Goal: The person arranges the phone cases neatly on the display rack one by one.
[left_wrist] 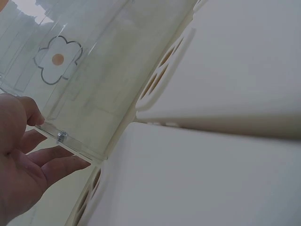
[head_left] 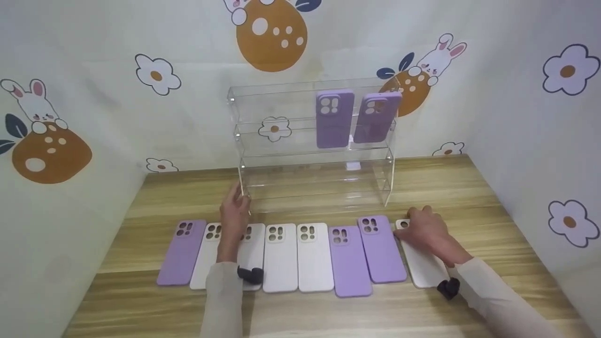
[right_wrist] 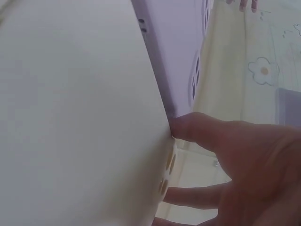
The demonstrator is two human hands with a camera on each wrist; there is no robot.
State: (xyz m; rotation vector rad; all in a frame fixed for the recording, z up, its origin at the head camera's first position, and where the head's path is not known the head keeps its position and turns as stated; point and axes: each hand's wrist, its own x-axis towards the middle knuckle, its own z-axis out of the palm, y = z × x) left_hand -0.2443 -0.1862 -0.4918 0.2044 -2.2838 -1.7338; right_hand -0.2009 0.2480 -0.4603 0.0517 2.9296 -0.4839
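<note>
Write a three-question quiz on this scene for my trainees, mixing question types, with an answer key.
1. How many phone cases are on the clear rack?
2. True or false: the left hand is holding a purple case.
3. What colour is the case that the right hand grips? A) black B) white C) purple

Key:
1. Two, both purple.
2. False; it holds the rack's side.
3. B.

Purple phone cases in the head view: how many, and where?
5: one purple case at the left end of the row on the table, two just left of the white case the right hand holds, two on the right of the clear rack.
</note>
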